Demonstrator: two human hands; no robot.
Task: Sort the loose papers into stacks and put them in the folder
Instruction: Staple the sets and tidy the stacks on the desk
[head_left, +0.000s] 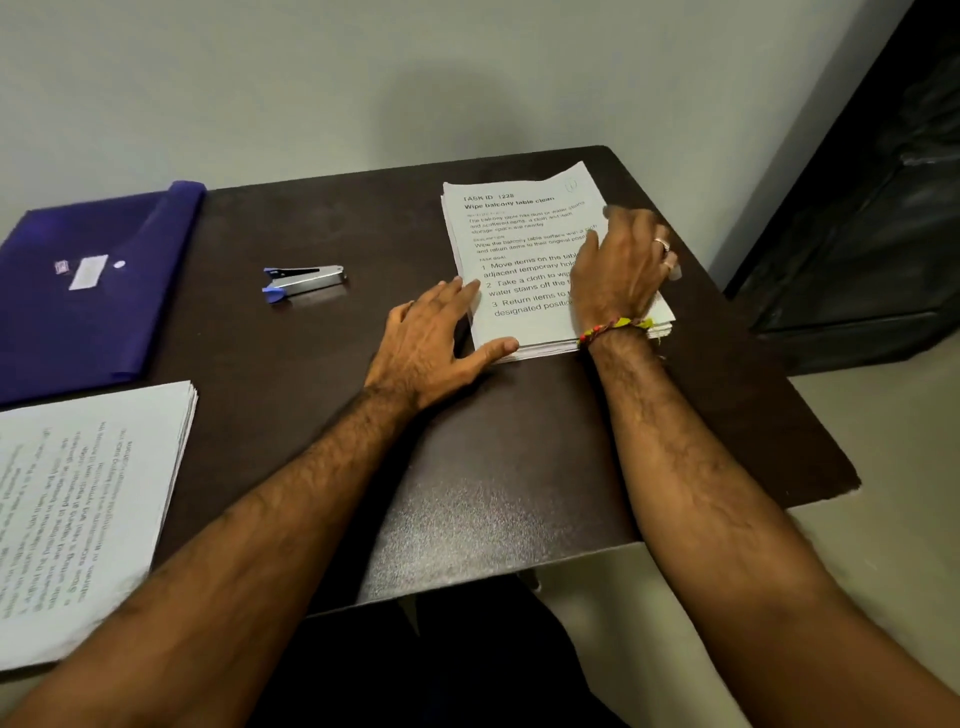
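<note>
A stack of printed white papers (519, 234) lies on the right part of the dark table (363, 441). My right hand (621, 265) rests flat on top of this stack, fingers spread toward its right edge. My left hand (436, 348) lies at the stack's near left corner, with straight fingers along the left edge and the thumb on the top sheet. A second stack of printed papers (78, 509) sits at the near left, partly over the table's edge. The blue folder (88, 280) lies shut at the far left.
A blue and silver stapler (304, 280) lies between the folder and the right stack. A pale wall runs behind the table. A dark cabinet (872, 208) stands to the right, with pale floor below it.
</note>
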